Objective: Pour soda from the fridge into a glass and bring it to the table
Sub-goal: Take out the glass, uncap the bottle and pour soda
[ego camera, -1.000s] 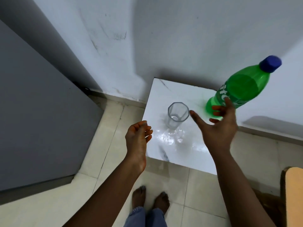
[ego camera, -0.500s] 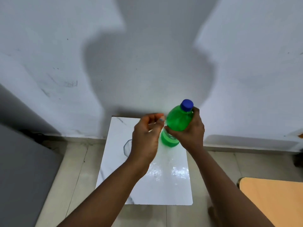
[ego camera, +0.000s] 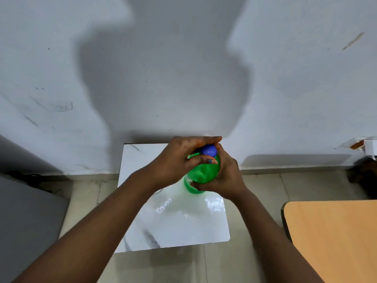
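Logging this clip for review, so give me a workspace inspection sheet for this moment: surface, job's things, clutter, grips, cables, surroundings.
Surface: white marble-look table, glossy, against the wall.
Job's things: green soda bottle held above the table, blue cap on; glass mostly hidden behind the left arm.
Clutter: nothing seen.
Grips: right hand wraps the bottle body; left hand closes fingers on the cap.
Cables: dark shapes at the floor's left edge, cannot tell.
Surroundings: scuffed white wall, tiled floor, wooden tabletop on the right.

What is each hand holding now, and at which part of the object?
The right hand grips the green soda bottle around its body. The left hand closes its fingers on the bottle's blue cap.
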